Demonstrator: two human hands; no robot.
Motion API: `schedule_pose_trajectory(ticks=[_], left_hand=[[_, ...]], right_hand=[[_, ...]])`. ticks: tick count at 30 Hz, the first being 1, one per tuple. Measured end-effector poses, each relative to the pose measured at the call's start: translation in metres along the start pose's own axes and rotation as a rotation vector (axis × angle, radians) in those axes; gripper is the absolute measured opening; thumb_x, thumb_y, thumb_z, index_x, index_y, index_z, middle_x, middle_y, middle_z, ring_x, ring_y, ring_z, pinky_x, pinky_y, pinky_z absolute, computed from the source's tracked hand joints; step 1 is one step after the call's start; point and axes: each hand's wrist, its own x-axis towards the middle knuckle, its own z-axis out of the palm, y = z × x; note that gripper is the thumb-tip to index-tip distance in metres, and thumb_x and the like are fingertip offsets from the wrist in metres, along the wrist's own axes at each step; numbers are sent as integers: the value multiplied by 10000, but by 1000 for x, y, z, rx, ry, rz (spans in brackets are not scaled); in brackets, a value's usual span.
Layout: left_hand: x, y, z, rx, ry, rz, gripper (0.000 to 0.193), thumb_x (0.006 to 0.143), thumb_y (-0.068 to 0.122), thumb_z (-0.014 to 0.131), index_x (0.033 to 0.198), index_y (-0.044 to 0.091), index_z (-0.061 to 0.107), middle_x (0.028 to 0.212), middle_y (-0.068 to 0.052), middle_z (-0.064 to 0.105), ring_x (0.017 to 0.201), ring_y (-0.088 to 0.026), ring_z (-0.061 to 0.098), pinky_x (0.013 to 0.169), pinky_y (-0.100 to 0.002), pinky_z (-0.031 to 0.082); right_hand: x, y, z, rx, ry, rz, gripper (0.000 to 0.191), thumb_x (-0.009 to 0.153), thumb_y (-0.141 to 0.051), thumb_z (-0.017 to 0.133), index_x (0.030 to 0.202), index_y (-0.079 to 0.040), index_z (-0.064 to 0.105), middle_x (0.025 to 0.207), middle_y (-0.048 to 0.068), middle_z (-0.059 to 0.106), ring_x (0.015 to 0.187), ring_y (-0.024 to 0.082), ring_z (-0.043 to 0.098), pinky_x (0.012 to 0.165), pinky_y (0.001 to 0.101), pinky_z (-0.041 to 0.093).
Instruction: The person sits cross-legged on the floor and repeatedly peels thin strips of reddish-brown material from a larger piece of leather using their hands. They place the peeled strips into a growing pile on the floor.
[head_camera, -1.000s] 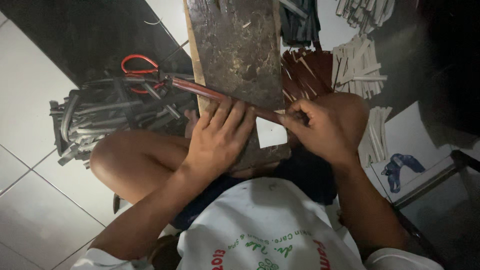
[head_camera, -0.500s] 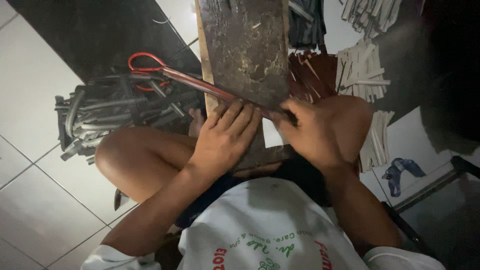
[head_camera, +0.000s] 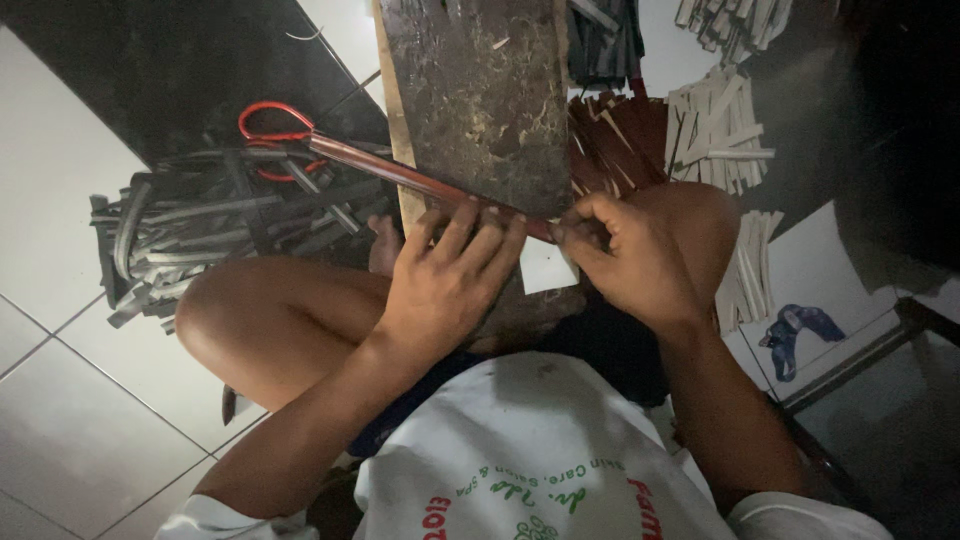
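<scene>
Tiled floor (head_camera: 70, 400), pale, with a dark mat at 11 o'clock. Worn wooden board (head_camera: 480, 90), scuffed and dark, running from centre toward 12 o'clock. Heap of grey strips (head_camera: 200, 235) on the floor at 9 o'clock. Pale strips (head_camera: 715, 125) at 1 o'clock; reddish-brown strips (head_camera: 615, 140) just beside them. Left hand (head_camera: 445, 290) laid flat, fingers pressing a long reddish-brown strip (head_camera: 400, 175) against the board's near edge. Right hand (head_camera: 630, 255) clenched, fingers pinching that strip's near end at centre. Red-handled scissors (head_camera: 275, 140) at 10 o'clock, atop the grey heap, by the strip's far end.
</scene>
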Motion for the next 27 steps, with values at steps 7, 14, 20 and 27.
schedule_pose_trajectory(ticks=[7,14,20,27], left_hand=[[-1,5,1,35,-12,-9,451,963,239,611,1407,169,632,1238,-65,618,1268,-256,566,1075,-455,410],[1,8,-2,40,-30,-10,463,957,279,614,1406,169,633,1218,-61,597,1256,-269,571,1083,-482,403],[1,8,1,-11,4,-19,446,949,261,629,1383,163,660,1219,-62,595,1252,-272,568,1084,-489,416],[-5,10,5,-116,72,-28,478,895,221,665,1372,188,658,1241,-78,605,1278,-281,546,1107,-493,406]], right_hand=[[-2,-1,1,9,14,8,141,936,-120,729,1013,-4,711,824,78,740,666,115,668,571,271,523],[-24,5,-3,-184,118,-116,223,976,-156,737,1170,-47,744,1088,130,696,930,194,690,728,328,554],[-41,-8,16,-547,228,-338,258,938,-159,747,1194,-142,783,1231,157,654,990,295,669,804,410,548],[-37,2,5,-231,258,-346,312,976,-163,730,1279,-103,690,1292,179,590,1128,337,648,878,410,573]])
